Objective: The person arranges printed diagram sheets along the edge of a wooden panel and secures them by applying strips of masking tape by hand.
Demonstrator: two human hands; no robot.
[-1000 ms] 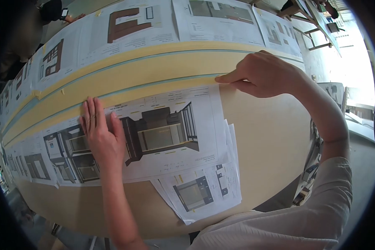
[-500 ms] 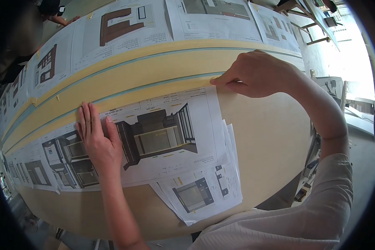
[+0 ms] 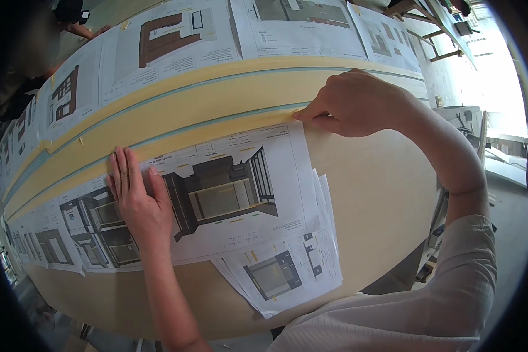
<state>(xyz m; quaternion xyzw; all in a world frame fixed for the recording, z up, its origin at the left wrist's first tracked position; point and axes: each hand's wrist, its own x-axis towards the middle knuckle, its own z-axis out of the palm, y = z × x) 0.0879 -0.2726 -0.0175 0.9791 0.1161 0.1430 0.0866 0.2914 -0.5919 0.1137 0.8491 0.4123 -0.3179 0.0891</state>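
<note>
My left hand (image 3: 139, 196) lies flat with fingers stretched over a large printed drawing sheet (image 3: 287, 193), its fingertips at the yellow tape (image 3: 217, 130) along the sheet's upper edge. With the index finger extended and the other fingers curled under, my right hand (image 3: 352, 105) presses the tape near the sheet's upper right corner. Whatever may be between its fingers is hidden. Teal lines (image 3: 246, 112) run beside the tape. Loose stacked prints (image 3: 305, 281) overlap the sheet's lower right.
More drawings (image 3: 176, 38) are taped along the far side of the board (image 3: 387, 205). Another person's hand (image 3: 88, 30) rests at the far left edge. A wooden trestle (image 3: 434, 38) stands at the back right, and a machine (image 3: 463, 120) is at the right.
The view has shifted slightly. My right index finger has slid a little left along the tape to the sheet's corner. My left hand stays flat on the sheet.
</note>
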